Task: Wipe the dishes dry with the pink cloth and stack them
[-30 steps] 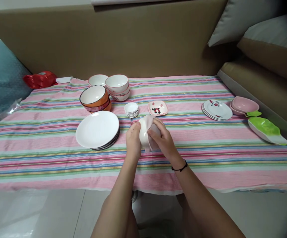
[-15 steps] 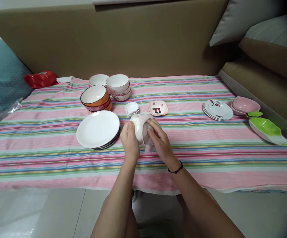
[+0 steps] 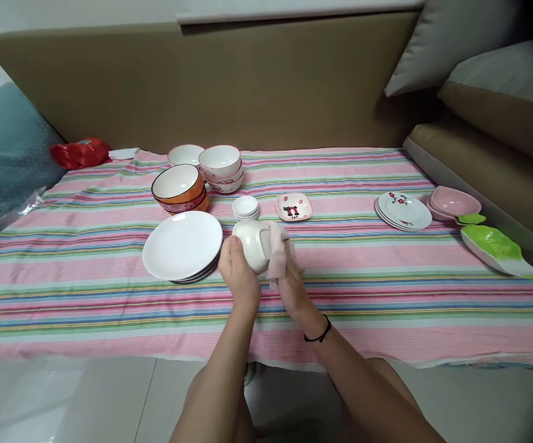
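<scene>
My left hand [image 3: 239,271] grips a small cream-white dish [image 3: 249,241] by its left side, with the underside and its foot ring turned up toward me. A pale pink cloth [image 3: 277,251] is in my right hand [image 3: 291,286], pressed against the dish's right side; the fingers are partly hidden by the cloth. Just beyond my hands stand a stack of tiny white dishes [image 3: 246,206] and a square pink dish [image 3: 294,207] with a cat picture. Left of my left hand is a stack of large plates [image 3: 182,246], the top one white.
Behind the plates stand orange-sided bowls [image 3: 177,183] and white patterned bowls [image 3: 221,161]. To the right lie flowered plates [image 3: 403,211], pink bowls [image 3: 454,202] and a green leaf-shaped dish [image 3: 497,246]. A striped cloth [image 3: 363,307] covers the surface; a red package [image 3: 80,154] sits far left.
The dish has been turned so its underside now shows. My right hand and the cloth have shifted around its right side. The view has tilted up slightly.
</scene>
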